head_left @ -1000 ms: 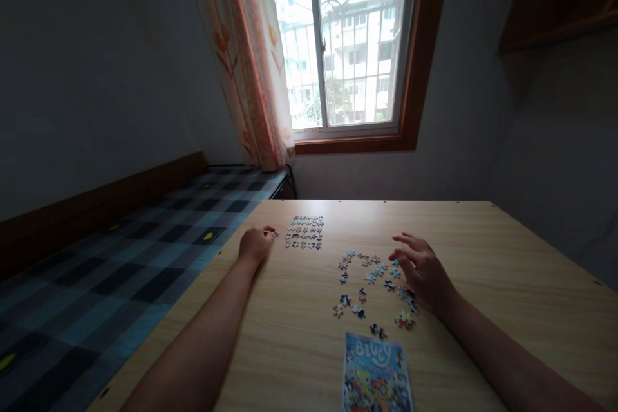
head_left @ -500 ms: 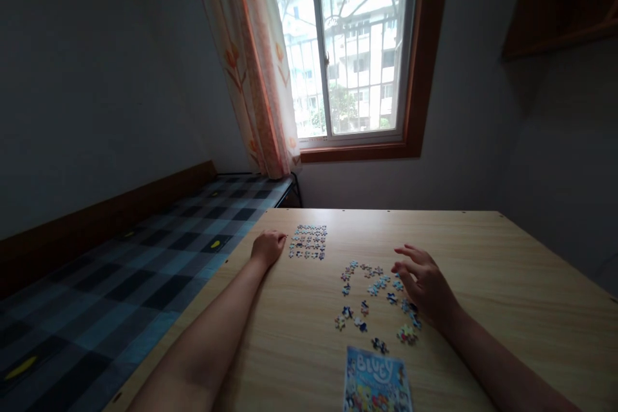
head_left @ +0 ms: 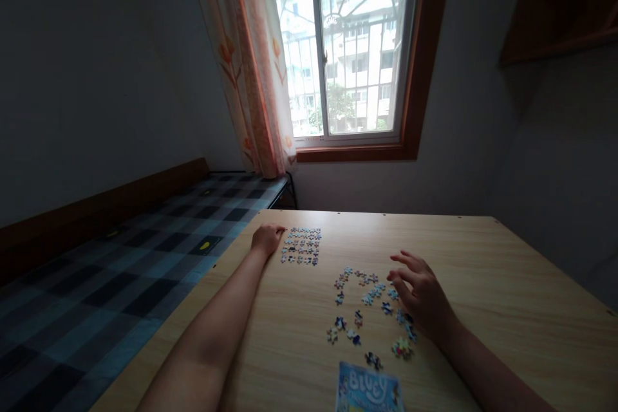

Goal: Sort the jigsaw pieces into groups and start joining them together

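My left hand (head_left: 267, 239) rests at the far left of the wooden table, closed in a pinch. Its fingertips are beside the top left corner of a block of jigsaw puzzle pieces (head_left: 302, 246) set out in rows. Whatever the pinch holds, if anything, is too small to make out. On the right, my right hand (head_left: 421, 290) is open, fingers apart and slightly bent, by the right side of a loose scatter of puzzle pieces (head_left: 371, 296). Part of that scatter lies beside and under the thumb side of this hand. No piece shows in its fingers.
A blue Bluey picture packet (head_left: 369, 389) lies at the near edge of view, below the loose pieces. Left of the table (head_left: 483, 270) is a bed with a checked cover (head_left: 159, 283). Behind stand a window (head_left: 357, 58) and a flowered curtain (head_left: 255, 77).
The view has tilted slightly, so the table sits lower. My left hand has moved a little farther away, toward the far row of the block. My right hand stays almost the same.
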Demonstrator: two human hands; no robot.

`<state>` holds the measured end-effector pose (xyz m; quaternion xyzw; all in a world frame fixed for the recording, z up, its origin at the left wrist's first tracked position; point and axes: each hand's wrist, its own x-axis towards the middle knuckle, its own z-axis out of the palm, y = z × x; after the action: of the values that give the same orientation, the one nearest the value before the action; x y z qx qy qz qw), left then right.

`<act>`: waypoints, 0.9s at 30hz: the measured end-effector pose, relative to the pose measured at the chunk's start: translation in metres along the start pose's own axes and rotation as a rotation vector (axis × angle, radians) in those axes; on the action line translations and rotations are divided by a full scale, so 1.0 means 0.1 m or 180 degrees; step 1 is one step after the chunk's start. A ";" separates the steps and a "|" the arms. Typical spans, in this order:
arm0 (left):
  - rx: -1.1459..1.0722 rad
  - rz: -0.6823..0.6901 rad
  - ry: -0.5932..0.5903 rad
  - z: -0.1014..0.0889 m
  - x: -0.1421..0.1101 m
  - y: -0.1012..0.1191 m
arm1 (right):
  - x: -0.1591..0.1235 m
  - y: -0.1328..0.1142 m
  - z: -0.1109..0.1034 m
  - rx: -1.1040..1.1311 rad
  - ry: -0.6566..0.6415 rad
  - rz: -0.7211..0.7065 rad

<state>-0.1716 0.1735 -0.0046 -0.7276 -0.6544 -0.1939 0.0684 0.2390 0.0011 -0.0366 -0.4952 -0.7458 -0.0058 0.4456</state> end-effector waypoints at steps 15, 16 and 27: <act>-0.0265 0.0347 -0.0036 0.12 0.02 0.00 | -0.03 0.05 -0.01 -0.0045 -0.0120 0.0140; -0.0276 0.0364 -0.0010 0.13 0.03 -0.01 | -0.03 0.05 -0.01 -0.0046 -0.0121 0.0144; -0.0298 0.0449 0.0102 0.17 0.01 -0.03 | -0.02 0.05 0.00 0.0031 -0.0064 0.0227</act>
<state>-0.1711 0.1811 -0.0202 -0.7711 -0.5906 -0.2306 0.0583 0.2424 0.0024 -0.0399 -0.5193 -0.7321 0.0186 0.4404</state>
